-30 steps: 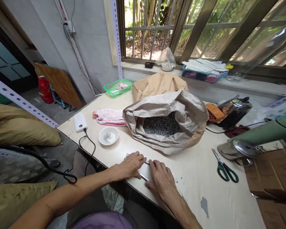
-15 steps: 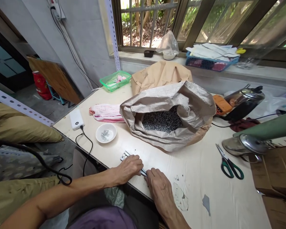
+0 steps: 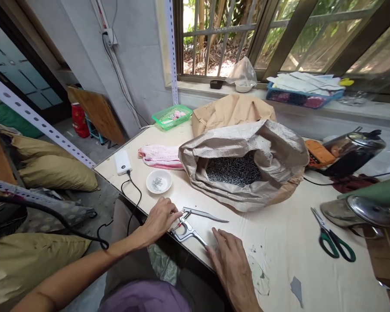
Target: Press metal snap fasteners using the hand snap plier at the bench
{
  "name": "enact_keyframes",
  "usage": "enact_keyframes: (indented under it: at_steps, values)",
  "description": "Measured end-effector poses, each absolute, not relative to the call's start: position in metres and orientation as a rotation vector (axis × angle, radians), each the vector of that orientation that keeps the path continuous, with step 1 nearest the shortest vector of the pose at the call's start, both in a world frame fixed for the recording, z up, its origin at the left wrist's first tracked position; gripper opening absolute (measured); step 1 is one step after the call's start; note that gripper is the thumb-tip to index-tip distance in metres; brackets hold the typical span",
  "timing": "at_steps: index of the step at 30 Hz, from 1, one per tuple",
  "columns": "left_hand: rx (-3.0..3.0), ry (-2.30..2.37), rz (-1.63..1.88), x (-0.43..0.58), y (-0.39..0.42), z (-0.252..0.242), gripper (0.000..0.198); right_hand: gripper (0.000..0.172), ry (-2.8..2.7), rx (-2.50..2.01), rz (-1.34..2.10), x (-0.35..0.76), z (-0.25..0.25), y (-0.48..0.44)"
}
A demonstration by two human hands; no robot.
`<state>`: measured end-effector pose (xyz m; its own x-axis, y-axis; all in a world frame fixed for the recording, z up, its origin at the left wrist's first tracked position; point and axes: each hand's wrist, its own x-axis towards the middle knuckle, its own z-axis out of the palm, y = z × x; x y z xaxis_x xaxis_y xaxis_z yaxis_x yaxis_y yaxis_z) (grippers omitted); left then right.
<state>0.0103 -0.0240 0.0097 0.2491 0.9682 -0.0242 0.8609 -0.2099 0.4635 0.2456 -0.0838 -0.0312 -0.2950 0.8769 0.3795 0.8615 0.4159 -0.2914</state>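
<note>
A silver plier-like hand tool [image 3: 191, 229] with a coil spring and spread handles lies at the table's front edge. My left hand [image 3: 162, 219] is closed around its head end, so the jaws are mostly hidden. To the right, my right hand [image 3: 232, 260] is open, its fingers loosely stretched, the thumb side at the tip of the lower handle. Just beyond my left hand stands a small white bowl [image 3: 165, 189] holding several small shiny metal pieces. Behind the tool sits an open woven sack [image 3: 198, 147] full of small dark metal pieces [image 3: 234, 169].
A white power bank [image 3: 121, 161] with a black cable lies at the left. Green-handled scissors [image 3: 334, 240], a metal cup [image 3: 347, 212] and a kettle [image 3: 351, 149] are at the right. Farther back are a green basket [image 3: 165, 125] and a pink-and-white cloth [image 3: 160, 157].
The tool's handles have spread apart. My right hand has opened and come off the handles, while my left hand stays at the head. The camera view has shifted left.
</note>
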Motion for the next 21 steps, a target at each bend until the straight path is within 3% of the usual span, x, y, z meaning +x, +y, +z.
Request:
enact_keyframes:
  at_steps: [9, 15, 21]
  values:
    - [1.97, 1.706, -0.152, 0.024, -0.021, -0.003, 0.015, 0.019, -2.206, -1.516, 0.012, 0.213, -0.044, -0.08]
    - [1.714, 1.708, -0.175, 0.023, -0.001, -0.002, 0.014, 0.02, -2.17, -1.57, -0.054, 0.209, -0.043, -0.071]
    - [2.259, 1.606, -0.213, 0.026, -0.011, 0.018, 0.016, 0.022, -2.209, -1.583, -0.047, 0.208, -0.042, -0.067]
